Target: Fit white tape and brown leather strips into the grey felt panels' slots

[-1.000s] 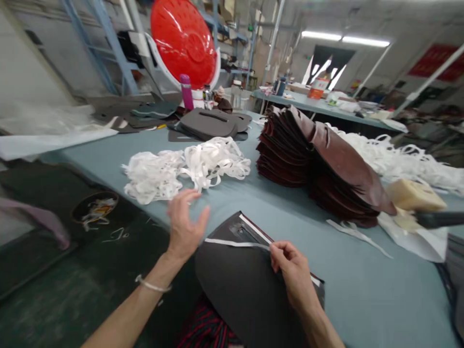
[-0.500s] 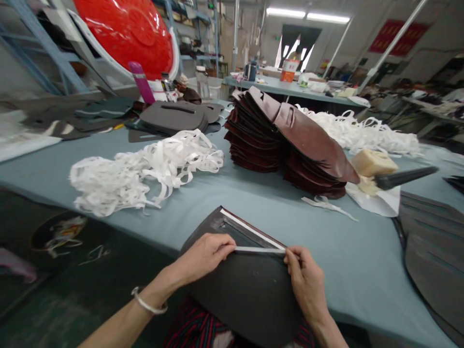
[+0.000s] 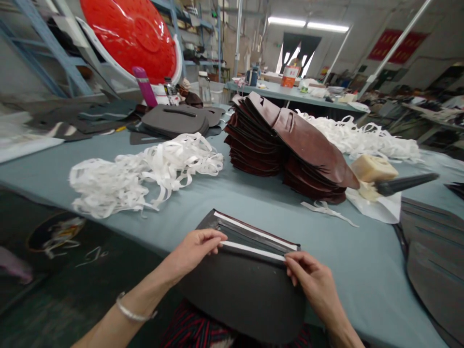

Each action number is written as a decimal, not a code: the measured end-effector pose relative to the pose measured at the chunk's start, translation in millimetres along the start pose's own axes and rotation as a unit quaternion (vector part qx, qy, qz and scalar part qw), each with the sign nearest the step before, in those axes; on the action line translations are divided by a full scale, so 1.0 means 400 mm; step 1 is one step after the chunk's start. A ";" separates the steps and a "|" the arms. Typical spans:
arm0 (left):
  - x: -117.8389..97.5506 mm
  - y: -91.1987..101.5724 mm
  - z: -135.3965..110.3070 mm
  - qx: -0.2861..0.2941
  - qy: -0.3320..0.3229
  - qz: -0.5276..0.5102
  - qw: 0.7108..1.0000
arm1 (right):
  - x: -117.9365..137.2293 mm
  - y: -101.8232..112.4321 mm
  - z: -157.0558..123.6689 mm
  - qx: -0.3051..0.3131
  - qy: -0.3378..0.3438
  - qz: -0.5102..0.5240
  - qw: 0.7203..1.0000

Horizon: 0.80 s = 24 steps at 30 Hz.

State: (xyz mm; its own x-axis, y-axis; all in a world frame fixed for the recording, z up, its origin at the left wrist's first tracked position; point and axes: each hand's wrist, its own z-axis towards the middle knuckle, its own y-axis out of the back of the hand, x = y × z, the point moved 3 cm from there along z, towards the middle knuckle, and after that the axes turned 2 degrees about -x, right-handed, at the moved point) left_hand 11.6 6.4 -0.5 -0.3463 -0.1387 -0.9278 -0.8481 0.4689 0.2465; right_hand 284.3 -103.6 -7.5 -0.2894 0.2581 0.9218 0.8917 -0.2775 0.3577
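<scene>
The left grip (image 3: 195, 251) and right grip (image 3: 313, 282) have their fingers pressed together, pinning opposite ends of a white strip (image 3: 253, 250). The strip lies across a dark panel (image 3: 241, 297) at 6 o'clock, at the near edge of the blue-gray surface (image 3: 362, 275). Tangled white bands (image 3: 145, 176) lie at 9 o'clock, stacked brown panels (image 3: 286, 145) at 1 o'clock, and gray panels (image 3: 174, 121) at 11 o'clock. A big red disc (image 3: 130, 38) stands beyond them. Another table (image 3: 290, 92) runs across at 12 o'clock beneath ceiling lights (image 3: 308, 24).
</scene>
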 end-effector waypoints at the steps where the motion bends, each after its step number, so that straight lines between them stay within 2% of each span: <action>1: 0.004 0.003 0.001 -0.001 -0.001 0.018 1.000 | -0.008 0.000 -0.012 -0.010 -0.003 -0.022 1.000; 5: 0.009 0.012 0.014 -0.036 -0.011 0.123 0.992 | -0.024 -0.003 -0.036 -0.062 0.010 -0.150 0.987; 9: 0.000 0.026 0.034 -0.060 -0.008 0.188 0.980 | -0.022 -0.012 -0.034 -0.046 -0.006 -0.234 0.971; 12: -0.003 0.036 0.045 -0.064 -0.006 0.214 0.975 | -0.024 -0.019 -0.030 -0.026 -0.024 -0.248 0.968; 17: 0.005 0.046 0.057 -0.111 0.002 0.265 0.958 | -0.044 -0.024 -0.028 -0.020 -0.059 -0.236 0.970; 24: 0.017 0.052 0.070 -0.100 0.039 0.255 0.961 | -0.059 -0.027 -0.023 -0.038 -0.067 -0.213 0.974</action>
State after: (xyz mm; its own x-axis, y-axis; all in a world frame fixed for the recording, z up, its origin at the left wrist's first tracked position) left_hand 2.7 39.8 -9.5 -0.7594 -0.0041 -0.6507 -0.6178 0.3181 0.7191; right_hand 278.2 -115.0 -31.8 -0.5746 0.4826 0.6610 0.6709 -0.1847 0.7181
